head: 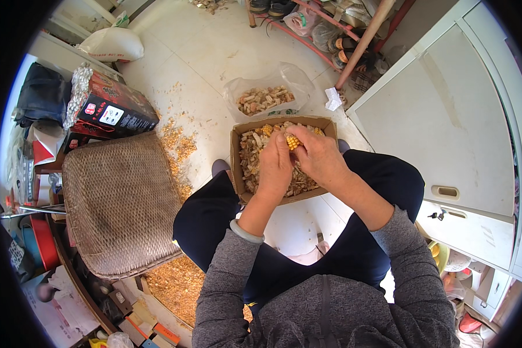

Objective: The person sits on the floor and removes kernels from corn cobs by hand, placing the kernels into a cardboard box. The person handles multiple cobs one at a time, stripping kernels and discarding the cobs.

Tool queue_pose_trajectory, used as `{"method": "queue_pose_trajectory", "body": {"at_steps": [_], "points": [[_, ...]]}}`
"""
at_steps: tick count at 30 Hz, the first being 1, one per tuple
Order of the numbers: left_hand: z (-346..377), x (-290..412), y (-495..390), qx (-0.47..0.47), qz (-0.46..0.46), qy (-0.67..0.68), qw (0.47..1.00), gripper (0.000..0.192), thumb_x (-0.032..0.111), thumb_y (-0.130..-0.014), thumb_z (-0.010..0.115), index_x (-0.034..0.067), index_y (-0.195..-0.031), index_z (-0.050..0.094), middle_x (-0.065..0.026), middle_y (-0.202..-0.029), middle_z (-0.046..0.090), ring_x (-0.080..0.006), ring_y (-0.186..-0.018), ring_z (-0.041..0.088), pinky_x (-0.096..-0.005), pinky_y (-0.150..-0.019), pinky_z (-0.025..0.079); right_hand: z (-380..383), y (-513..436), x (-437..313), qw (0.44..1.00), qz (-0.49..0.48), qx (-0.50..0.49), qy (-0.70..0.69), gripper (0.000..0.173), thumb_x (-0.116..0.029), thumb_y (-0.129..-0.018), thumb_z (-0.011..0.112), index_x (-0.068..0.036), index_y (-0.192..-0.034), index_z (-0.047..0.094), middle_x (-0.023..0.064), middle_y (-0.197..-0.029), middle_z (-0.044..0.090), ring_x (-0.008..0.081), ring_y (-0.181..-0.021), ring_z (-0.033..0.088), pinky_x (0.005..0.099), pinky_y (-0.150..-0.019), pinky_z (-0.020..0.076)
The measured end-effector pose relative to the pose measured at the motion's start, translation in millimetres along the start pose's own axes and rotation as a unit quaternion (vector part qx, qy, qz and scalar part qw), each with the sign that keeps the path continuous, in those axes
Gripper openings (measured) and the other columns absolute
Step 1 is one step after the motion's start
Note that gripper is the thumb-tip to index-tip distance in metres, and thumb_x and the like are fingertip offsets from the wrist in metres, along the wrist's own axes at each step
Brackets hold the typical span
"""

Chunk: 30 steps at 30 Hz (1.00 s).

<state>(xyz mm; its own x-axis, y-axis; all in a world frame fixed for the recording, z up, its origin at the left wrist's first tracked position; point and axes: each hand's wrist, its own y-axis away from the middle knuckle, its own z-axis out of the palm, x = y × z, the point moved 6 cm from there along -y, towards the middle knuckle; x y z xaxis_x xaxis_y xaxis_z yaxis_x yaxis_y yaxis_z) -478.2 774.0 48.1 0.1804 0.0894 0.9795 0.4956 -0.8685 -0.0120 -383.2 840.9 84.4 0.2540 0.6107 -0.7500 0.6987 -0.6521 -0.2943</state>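
Both my hands meet over a cardboard box that sits between my knees. Between them is a piece of corn cob with yellow kernels. My left hand grips it from the left, thumb on top. My right hand curls around it from the right, its fingertips partly hidden. Beneath the hands, the box is full of corn cobs, mostly stripped, with a few yellow kernels still on some. A pale bangle circles my left wrist.
Beyond the box stands a clear plastic bag of stripped cobs. A woven seat is at my left, with loose kernels on the tiles beside it and more kernels below. A white cabinet stands right; a shoe rack is far ahead.
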Motion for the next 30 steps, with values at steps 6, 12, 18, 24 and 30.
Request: {"method": "queue_pose_trajectory", "body": {"at_steps": [6,12,18,24,30], "points": [[3,-1,2,-0.038,-0.035,0.136,0.989,0.033,0.028,-0.108,0.037,0.002,-0.112,0.056,-0.0021,-0.087,0.058,-0.0103,-0.074,0.055,-0.0265,-0.066,0.046,-2,-1,8,0.999,0.047,-0.01,-0.021,0.032,-0.001,-0.085,0.06,-0.004,-0.116,0.057,0.0159,-0.086,0.068,0.0343,-0.076,0.068,0.0399,-0.069,0.0544],[6,-2,-1,-0.033,0.002,0.118,0.993,0.03,0.029,-0.108,0.038,0.003,-0.108,0.055,-0.0011,-0.08,0.056,-0.0079,-0.067,0.053,-0.023,-0.059,0.046,0,-2,14,0.996,0.06,-0.009,-0.059,0.037,0.0,-0.085,0.06,-0.003,-0.122,0.058,0.0177,-0.095,0.069,0.032,-0.078,0.069,0.0369,-0.071,0.0553],[8,-11,-2,-0.041,-0.025,0.11,0.993,0.034,0.032,-0.108,0.037,0.003,-0.104,0.055,-0.0015,-0.081,0.056,-0.0076,-0.068,0.052,-0.0236,-0.06,0.045,-1,-2,10,0.997,0.063,-0.02,-0.032,0.037,-0.002,-0.084,0.059,-0.002,-0.121,0.058,0.0203,-0.101,0.068,0.0359,-0.082,0.068,0.0404,-0.074,0.0548],[6,-10,-1,0.009,-0.001,0.014,1.0,0.038,0.034,-0.108,0.036,0.004,-0.101,0.057,0.0009,-0.075,0.054,-0.0062,-0.063,0.049,-0.0234,-0.054,0.042,1,-2,8,0.996,0.083,-0.025,-0.028,0.034,-0.004,-0.085,0.058,-0.002,-0.119,0.058,0.0228,-0.099,0.067,0.0388,-0.083,0.067,0.0428,-0.073,0.0541],[7,-14,-5,-0.008,-0.023,0.092,0.995,0.04,0.035,-0.108,0.035,0.005,-0.097,0.058,0.0028,-0.07,0.05,-0.0048,-0.059,0.044,-0.0232,-0.05,0.036,5,0,8,0.997,0.074,-0.029,-0.001,0.034,-0.003,-0.085,0.058,-0.003,-0.119,0.057,0.0233,-0.096,0.067,0.0406,-0.084,0.066,0.0452,-0.074,0.0539]]}}
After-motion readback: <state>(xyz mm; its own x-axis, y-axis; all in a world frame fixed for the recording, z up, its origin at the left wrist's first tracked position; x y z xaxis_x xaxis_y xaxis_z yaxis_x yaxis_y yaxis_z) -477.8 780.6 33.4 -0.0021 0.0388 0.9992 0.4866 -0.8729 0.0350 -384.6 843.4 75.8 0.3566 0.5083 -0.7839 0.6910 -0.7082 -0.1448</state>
